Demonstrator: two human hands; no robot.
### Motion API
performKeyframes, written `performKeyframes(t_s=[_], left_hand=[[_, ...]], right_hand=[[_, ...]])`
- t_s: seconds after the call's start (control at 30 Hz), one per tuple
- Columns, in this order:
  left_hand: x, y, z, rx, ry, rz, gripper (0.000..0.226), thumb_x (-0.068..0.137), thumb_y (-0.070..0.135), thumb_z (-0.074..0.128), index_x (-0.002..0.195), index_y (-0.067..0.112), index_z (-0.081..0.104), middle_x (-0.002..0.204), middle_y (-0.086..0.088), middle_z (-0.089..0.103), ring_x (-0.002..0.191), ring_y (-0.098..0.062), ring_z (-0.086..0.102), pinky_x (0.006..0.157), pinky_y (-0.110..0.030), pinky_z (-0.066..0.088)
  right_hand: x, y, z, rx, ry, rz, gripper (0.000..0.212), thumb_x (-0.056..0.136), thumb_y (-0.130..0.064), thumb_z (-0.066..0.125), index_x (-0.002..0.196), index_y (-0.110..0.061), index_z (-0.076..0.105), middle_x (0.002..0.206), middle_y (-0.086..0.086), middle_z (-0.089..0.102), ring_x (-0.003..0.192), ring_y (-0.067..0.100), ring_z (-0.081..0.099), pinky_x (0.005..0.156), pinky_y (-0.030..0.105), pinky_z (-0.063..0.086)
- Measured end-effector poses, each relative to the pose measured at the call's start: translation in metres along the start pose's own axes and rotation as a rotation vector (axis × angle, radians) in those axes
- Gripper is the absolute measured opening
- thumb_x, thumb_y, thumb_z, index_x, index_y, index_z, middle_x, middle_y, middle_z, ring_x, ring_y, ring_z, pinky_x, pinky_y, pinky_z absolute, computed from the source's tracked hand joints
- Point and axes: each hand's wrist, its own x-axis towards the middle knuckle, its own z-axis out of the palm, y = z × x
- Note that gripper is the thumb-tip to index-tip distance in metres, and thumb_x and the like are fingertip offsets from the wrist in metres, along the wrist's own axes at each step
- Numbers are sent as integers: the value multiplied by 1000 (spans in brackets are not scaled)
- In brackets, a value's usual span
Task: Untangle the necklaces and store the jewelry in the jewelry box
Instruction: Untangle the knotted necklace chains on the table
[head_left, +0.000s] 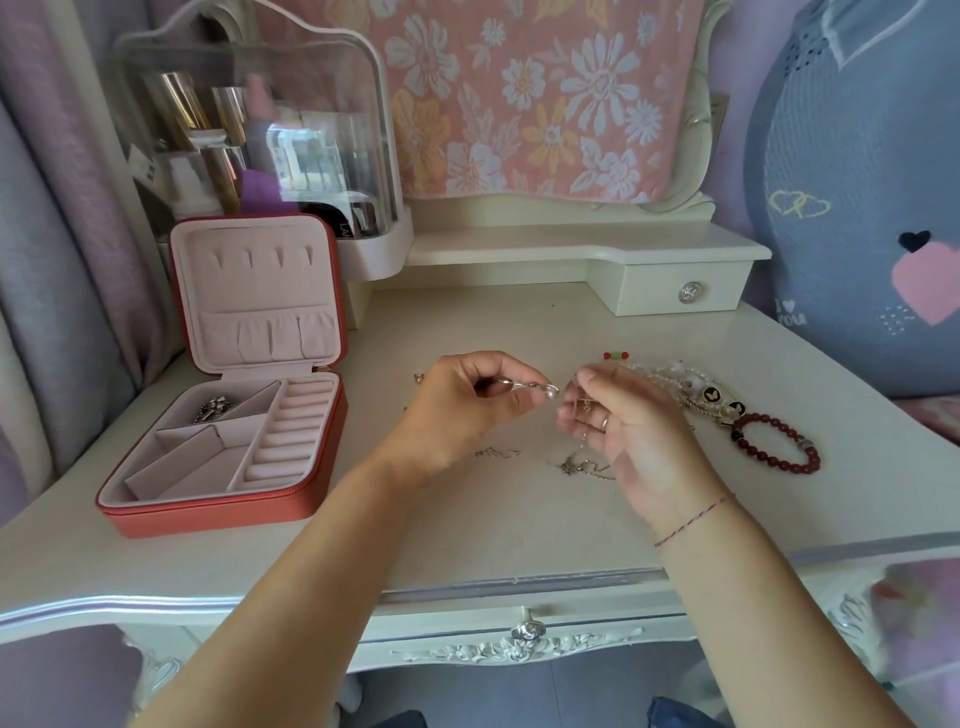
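Note:
My left hand (467, 405) pinches a silver pendant (540, 388) above the middle of the dressing table. My right hand (618, 421) pinches the thin silver chain (582, 402) beside it, and the chain hangs down to a small tangle (582, 466) on the tabletop. A red jewelry box (223, 499) stands open at the left, with a silver piece (213, 408) in its back left compartment. A pile of pearl and gold necklaces (691, 387) lies to the right of my right hand.
A dark red bead bracelet (779, 441) lies at the right. A short silver chain piece (496, 452) and a small gold item (418, 377) lie near my left hand. Red and green beads (616, 356) sit behind. A clear cosmetics case (260, 130) and a small drawer (685, 293) stand at the back.

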Motion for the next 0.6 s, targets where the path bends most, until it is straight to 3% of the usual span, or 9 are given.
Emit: performKeyframes(t_s=[0.1, 0.2, 0.37, 0.5, 0.6], left_hand=[[2, 0, -1, -83, 66, -21, 4, 77, 15, 77, 78, 19, 76, 73, -5, 59, 69, -16, 46, 71, -25, 36], [3, 1, -2, -115, 117, -79, 4, 84, 5, 71, 83, 10, 70, 56, 16, 54, 51, 2, 43, 55, -10, 33], [4, -2, -5, -116, 125, -117, 1, 84, 12, 72, 84, 13, 72, 61, 8, 49, 51, -1, 37, 53, -14, 30], [2, -2, -2, -100, 75, -79, 8, 83, 9, 72, 90, 5, 72, 63, 8, 63, 55, 2, 48, 57, -9, 38], [3, -4, -2, -87, 44, -73, 10, 79, 14, 74, 88, 9, 74, 90, -13, 74, 80, -14, 62, 79, -24, 49]], right_hand=[[-3, 1, 1, -63, -4, 1, 17, 95, -6, 52, 80, -13, 56, 62, 0, 56, 51, 11, 49, 50, 24, 46], [-3, 2, 1, -200, 20, -86, 18, 94, -7, 55, 77, -13, 58, 62, -1, 57, 53, 11, 49, 54, 23, 42], [-5, 4, 3, -401, 49, -243, 21, 80, -34, 66, 70, -16, 62, 77, 4, 56, 72, 10, 51, 65, 22, 39], [-6, 3, 6, -408, -83, -364, 20, 79, -21, 76, 96, -14, 65, 82, -2, 61, 75, 4, 55, 72, 14, 44], [-4, 5, 7, -519, -112, -385, 16, 82, -10, 73, 95, -18, 69, 77, 0, 64, 73, 10, 58, 70, 20, 47]])
